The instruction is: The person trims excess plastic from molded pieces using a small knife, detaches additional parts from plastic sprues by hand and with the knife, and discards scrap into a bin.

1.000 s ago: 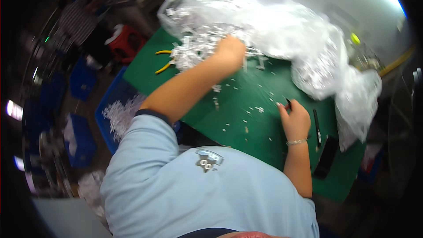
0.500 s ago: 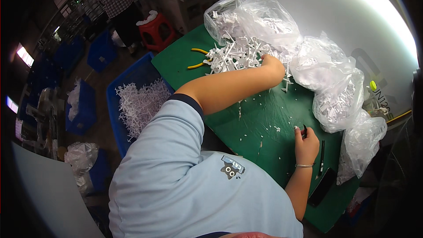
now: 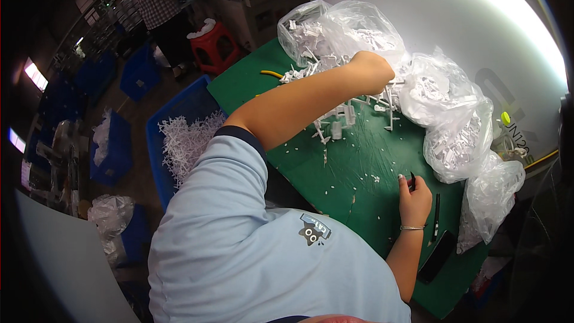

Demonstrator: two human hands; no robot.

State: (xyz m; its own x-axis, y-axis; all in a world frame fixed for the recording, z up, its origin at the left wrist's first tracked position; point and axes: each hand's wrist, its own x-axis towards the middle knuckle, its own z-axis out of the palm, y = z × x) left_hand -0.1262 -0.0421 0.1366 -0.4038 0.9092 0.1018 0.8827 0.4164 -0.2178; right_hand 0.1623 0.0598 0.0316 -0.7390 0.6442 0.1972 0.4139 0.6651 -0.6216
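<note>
Clear bags line the far and right edges of the green table: the far bag holds white plastic parts, the middle bag and the bag nearer the right bulge with more, and the end bag looks whitish inside, its contents hard to make out. Left of the table, the blue bin carries a mound of thin white pieces. The loose white parts lie heaped on the table before the far bag, around the left hand

The left fingers are turned away behind the back of the hand, so I cannot tell how open they are or what they hold. The right hand is curled closed, with a slim black tool pinched by thumb and forefinger; its lower part is hidden. The left forearm covers part of the heap and most of the yellow-handled tool

Compared with half a second ago, the left hand is farther up the table, several parts now lie on the near side of the forearm, some blurred, and the right hand has barely shifted
</note>
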